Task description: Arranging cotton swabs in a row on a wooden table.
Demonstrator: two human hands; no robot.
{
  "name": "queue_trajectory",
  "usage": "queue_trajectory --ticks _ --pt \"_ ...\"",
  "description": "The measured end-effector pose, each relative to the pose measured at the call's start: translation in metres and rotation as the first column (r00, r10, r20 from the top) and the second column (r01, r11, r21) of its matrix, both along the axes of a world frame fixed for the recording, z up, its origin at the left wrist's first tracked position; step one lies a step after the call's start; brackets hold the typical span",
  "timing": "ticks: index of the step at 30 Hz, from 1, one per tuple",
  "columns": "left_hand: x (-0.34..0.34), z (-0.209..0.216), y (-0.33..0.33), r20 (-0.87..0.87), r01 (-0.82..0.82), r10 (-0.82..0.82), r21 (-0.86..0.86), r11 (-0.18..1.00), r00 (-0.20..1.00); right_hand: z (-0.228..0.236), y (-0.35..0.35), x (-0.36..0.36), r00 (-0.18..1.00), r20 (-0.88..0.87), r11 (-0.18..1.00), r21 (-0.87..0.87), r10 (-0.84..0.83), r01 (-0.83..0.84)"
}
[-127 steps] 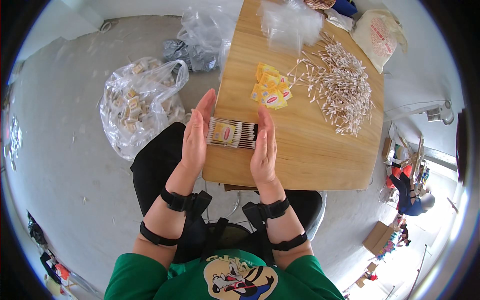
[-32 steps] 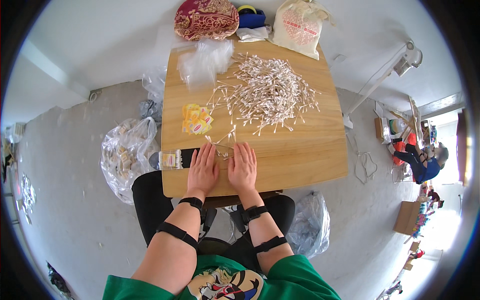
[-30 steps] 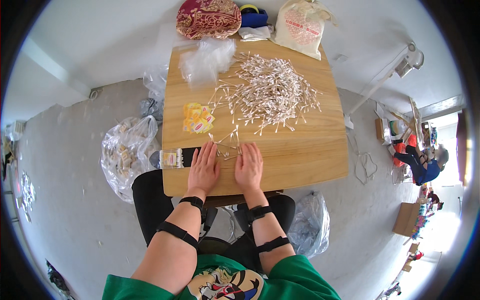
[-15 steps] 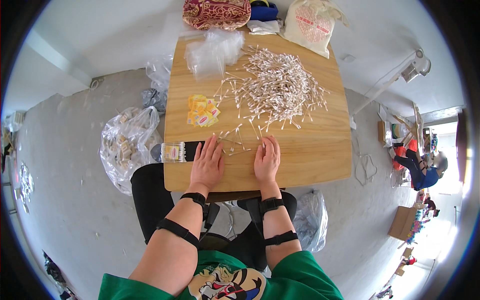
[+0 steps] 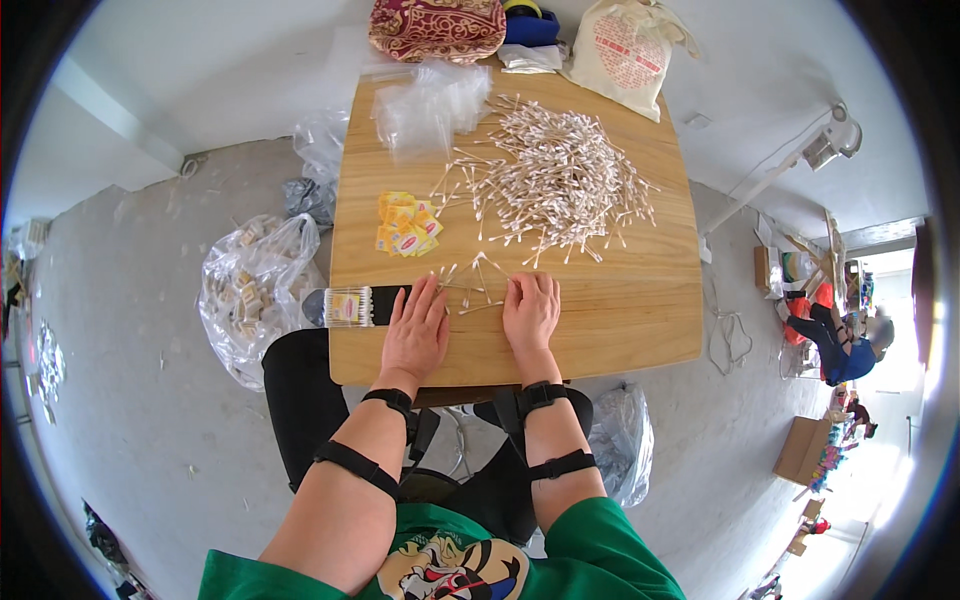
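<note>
My left hand lies palm down near the table's front edge, fingers stretched out, with the black strip running under it. A clear pack of cotton swabs with a yellow label sits at the strip's left end. Between my hands lie several loose cotton swabs. My right hand has its fingers bent and together, pinching the end of a cotton swab; the fingertips are partly hidden. Farther off is a large heap of cotton swabs. Small yellow cards lie beyond my left hand.
Clear plastic bags lie at the table's far left. A patterned red cloth item and a cream drawstring bag stand at the far edge. A filled plastic sack stands left on the floor; another person sits far right.
My right hand has moved slightly left and toward me, its fingers more bent. The swabs that lay beside its fingertips have shifted left, nearer the small group. My left hand stays in place.
</note>
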State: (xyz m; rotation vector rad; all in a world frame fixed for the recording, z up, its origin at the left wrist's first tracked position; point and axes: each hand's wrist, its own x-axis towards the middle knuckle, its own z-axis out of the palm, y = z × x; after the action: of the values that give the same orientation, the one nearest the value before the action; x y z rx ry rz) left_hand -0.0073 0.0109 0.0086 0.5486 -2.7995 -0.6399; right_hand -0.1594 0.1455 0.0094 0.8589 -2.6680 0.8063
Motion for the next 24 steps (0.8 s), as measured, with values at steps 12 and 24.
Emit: queue_trajectory --ticks 12,24 --pt "-0.001 0.003 0.000 -0.039 -0.008 0.008 0.008 1.000 0.999 0.012 -0.016 -0.015 1.000 0.004 0.998 0.053 0.031 -0.031" --pt "0.019 0.006 0.003 -0.393 -0.122 0.168 0.139 0.983 0.904 0.051 0.032 0.081 0.680 0.709 0.849 -0.464 0.186 0.252"
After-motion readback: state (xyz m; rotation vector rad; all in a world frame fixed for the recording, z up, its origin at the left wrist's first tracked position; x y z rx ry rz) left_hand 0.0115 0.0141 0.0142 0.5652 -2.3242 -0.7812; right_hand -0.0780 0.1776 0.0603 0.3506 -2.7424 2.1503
